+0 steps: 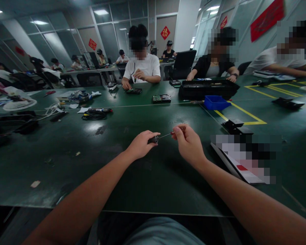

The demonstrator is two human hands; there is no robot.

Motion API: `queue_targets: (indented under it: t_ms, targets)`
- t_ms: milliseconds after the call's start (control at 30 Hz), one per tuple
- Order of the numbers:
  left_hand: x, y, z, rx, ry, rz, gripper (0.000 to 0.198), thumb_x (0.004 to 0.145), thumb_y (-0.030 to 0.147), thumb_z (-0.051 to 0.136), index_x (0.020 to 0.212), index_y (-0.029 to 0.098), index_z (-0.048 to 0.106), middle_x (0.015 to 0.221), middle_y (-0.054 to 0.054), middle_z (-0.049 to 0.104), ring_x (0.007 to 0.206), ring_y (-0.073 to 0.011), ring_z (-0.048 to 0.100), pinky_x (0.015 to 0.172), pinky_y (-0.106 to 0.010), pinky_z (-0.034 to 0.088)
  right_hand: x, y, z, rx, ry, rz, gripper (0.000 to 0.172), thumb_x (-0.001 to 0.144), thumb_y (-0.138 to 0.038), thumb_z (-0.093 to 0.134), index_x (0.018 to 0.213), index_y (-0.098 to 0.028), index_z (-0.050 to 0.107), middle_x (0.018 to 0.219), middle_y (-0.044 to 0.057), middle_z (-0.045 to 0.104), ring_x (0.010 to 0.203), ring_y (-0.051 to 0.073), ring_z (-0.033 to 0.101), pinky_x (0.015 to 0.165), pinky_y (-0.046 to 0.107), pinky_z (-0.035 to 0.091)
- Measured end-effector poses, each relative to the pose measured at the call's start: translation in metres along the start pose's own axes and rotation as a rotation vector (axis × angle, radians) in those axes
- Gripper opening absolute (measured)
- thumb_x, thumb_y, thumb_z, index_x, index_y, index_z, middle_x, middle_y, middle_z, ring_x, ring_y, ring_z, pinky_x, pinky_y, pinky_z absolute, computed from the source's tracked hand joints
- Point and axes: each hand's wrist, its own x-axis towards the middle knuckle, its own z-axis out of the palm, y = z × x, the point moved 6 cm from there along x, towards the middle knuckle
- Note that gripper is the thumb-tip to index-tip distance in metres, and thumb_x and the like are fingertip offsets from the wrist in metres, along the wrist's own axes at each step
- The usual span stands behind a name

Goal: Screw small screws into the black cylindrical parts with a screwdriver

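The head view faces forward and down near the table [135, 185], background perhaps blurred.

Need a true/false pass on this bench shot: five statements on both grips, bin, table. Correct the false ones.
1. The left grip holds a dark cylinder. True.
2. The right grip is empty. False: it holds a thin-shafted tool.
3. The tool's shaft points toward the cylinder. True.
4. The blue bin stands left of both grips. False: it is beyond them, to the right.
5. The table is green. True.
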Motion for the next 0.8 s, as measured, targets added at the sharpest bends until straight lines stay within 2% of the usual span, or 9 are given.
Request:
queue_targets:
  t_ms: [133,367,533,667,800]
  targets:
    - [0.001,-0.002,0.005,0.038,-0.046,-0.001,0.045,0.089,0.022,0.068,0.134,0.025,0.064,0.118,-0.008,0.066,0.111,-0.0250,0.061,0.100,-0.041,0.047,-0.001,-0.002,0.004,-0.078,-0.062,-0.043,0.021,0.101,-0.039,0.048,0.096,-0.022,0.060,0.080,0.003,0.070,0.076,0.020,0.068,0.072,0.034,0.048]
    - [0.001,-0.002,0.004,0.038,-0.065,-0.048,0.039,0.089,0.025,0.068,0.128,0.023,0.067,0.114,-0.008,0.067,0.107,-0.0263,0.062,0.096,-0.042,0.048,0.001,-0.002,0.001,-0.173,-0.030,-0.041,0.020,0.100,-0.037,0.046,0.094,-0.022,0.059,0.080,0.005,0.070,0.074,0.021,0.066,0.069,0.034,0.045]
    - [0.002,-0.006,-0.008,-0.068,0.058,-0.110,0.032,0.087,0.024,0.069,0.119,0.021,0.066,0.119,-0.008,0.067,0.109,-0.0259,0.062,0.098,-0.042,0.048,0.002,-0.005,-0.002,-0.160,-0.008,-0.030,0.021,0.100,-0.037,0.046,0.093,-0.022,0.059,0.081,0.005,0.070,0.075,0.022,0.066,0.071,0.034,0.045]
    - [0.003,-0.008,-0.021,-0.199,0.150,-0.166,0.032,0.092,0.023,0.060,0.124,0.021,0.057,0.117,-0.008,0.067,0.107,-0.0230,0.063,0.098,-0.040,0.048,0.002,-0.008,-0.006,-0.139,0.016,-0.032,0.021,0.100,-0.037,0.045,0.096,-0.022,0.060,0.081,0.006,0.070,0.076,0.023,0.067,0.071,0.035,0.046]
    - [0.005,-0.001,-0.032,-0.168,0.179,-0.193,0.031,0.091,0.039,0.063,0.116,0.020,0.061,0.110,-0.007,0.067,0.097,-0.0229,0.063,0.088,-0.038,0.051,0.001,-0.011,-0.008,-0.119,0.035,-0.047,0.021,0.100,-0.036,0.045,0.097,-0.022,0.060,0.082,0.006,0.070,0.077,0.022,0.067,0.071,0.035,0.046]
